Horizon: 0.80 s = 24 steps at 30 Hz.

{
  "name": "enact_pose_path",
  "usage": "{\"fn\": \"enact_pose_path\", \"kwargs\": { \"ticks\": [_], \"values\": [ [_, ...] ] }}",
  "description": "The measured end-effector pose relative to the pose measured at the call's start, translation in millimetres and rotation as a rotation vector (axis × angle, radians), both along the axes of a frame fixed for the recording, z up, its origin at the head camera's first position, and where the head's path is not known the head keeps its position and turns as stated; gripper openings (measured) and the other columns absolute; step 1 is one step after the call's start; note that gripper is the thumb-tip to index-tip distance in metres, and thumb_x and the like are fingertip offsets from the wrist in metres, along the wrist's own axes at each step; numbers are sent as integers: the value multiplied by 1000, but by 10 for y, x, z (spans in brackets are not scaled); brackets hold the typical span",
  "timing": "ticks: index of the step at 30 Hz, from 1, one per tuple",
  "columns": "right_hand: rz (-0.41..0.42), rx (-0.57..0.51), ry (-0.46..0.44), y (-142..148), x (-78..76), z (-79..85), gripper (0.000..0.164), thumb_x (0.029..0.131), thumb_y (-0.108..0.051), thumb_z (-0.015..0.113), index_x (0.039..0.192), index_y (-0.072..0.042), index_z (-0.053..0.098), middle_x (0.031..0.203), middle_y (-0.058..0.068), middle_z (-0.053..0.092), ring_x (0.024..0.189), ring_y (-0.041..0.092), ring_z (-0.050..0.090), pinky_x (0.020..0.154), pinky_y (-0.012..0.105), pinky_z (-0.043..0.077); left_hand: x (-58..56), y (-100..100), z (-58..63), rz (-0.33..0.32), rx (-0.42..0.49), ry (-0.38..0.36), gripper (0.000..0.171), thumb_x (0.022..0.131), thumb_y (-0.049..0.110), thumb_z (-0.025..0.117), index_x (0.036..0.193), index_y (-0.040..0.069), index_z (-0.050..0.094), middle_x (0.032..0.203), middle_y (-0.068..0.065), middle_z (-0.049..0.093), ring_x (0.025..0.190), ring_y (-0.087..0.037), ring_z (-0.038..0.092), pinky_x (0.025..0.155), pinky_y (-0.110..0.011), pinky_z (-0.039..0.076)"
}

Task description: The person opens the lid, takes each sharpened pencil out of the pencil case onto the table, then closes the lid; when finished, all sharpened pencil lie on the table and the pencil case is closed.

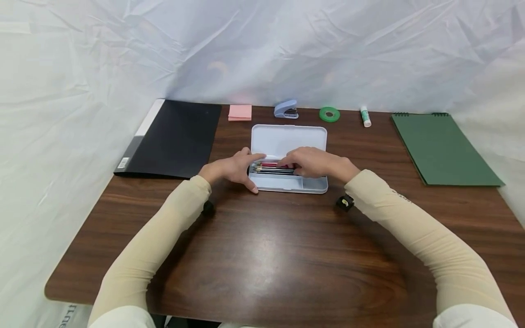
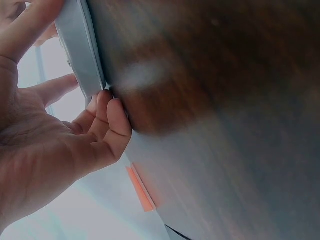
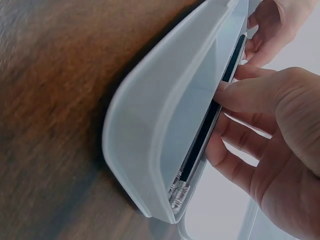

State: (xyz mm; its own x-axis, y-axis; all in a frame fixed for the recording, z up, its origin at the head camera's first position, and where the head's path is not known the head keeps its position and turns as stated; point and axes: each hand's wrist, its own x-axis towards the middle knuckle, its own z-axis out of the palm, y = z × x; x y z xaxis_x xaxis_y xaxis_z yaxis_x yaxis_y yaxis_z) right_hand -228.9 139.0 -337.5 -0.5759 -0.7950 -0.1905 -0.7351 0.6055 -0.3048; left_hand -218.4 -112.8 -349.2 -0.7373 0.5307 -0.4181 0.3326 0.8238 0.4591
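Observation:
A white pencil case (image 1: pixel 276 183) lies on the table with its lid (image 1: pixel 283 139) tipped back. Several pencils (image 1: pixel 264 169), red and black with pale tips to the left, lie along its rear compartment. My left hand (image 1: pixel 235 168) holds the case's left end, thumb near the front edge; in the left wrist view its fingers curl against the end of the case (image 2: pixel 82 47). Reaching in over the case, my right hand (image 1: pixel 313 161) pinches at a black pencil (image 3: pixel 204 131) between thumb and fingers. Part of the pencils is hidden under that hand.
Left of the case lies a black folder (image 1: pixel 176 136). Along the back stand pink sticky notes (image 1: pixel 239 112), a light-blue stapler (image 1: pixel 285 109), a roll of green tape (image 1: pixel 323 112) and a glue stick (image 1: pixel 365 117). A green spiral pad (image 1: pixel 445 148) is at the right.

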Motion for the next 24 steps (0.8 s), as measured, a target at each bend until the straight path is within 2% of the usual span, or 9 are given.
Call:
{"fn": "enact_pose_path", "kwargs": {
  "ticks": [10, 13, 17, 24],
  "values": [
    [8, -7, -31, 27, -14, 100, 44, 93, 3, 61, 134, -13, 65, 88, 3, 63, 80, 17, 52, 76, 34, 44, 23, -7, 10, 4, 1, 2, 106, 77, 40, 86, 160, 23, 23, 130, -15, 35, 120, -29, 37, 97, -43, 38],
    [10, -12, -21, 70, -18, 152, 44, 92, 5, 59, 132, -13, 66, 95, 3, 68, 79, 17, 53, 74, 34, 45, 21, 5, 16, 5, 0, 2, 106, 77, 40, 86, 160, 23, 23, 130, -15, 35, 120, -29, 37, 97, -42, 38],
    [-12, 1, -9, 152, -26, 207, 43, 92, 5, 59, 131, -14, 67, 106, 4, 72, 82, 16, 57, 76, 33, 49, 22, 15, 13, 10, 1, 0, 105, 76, 40, 86, 160, 23, 24, 131, -16, 34, 120, -29, 36, 98, -42, 38],
    [-60, -4, 11, 389, -37, 266, 46, 92, 7, 58, 132, -14, 66, 109, 4, 71, 88, 17, 59, 79, 35, 50, 23, 10, 16, 26, -4, -3, 107, 75, 39, 87, 160, 24, 24, 131, -15, 34, 122, -29, 36, 99, -42, 38]
  ]
}}
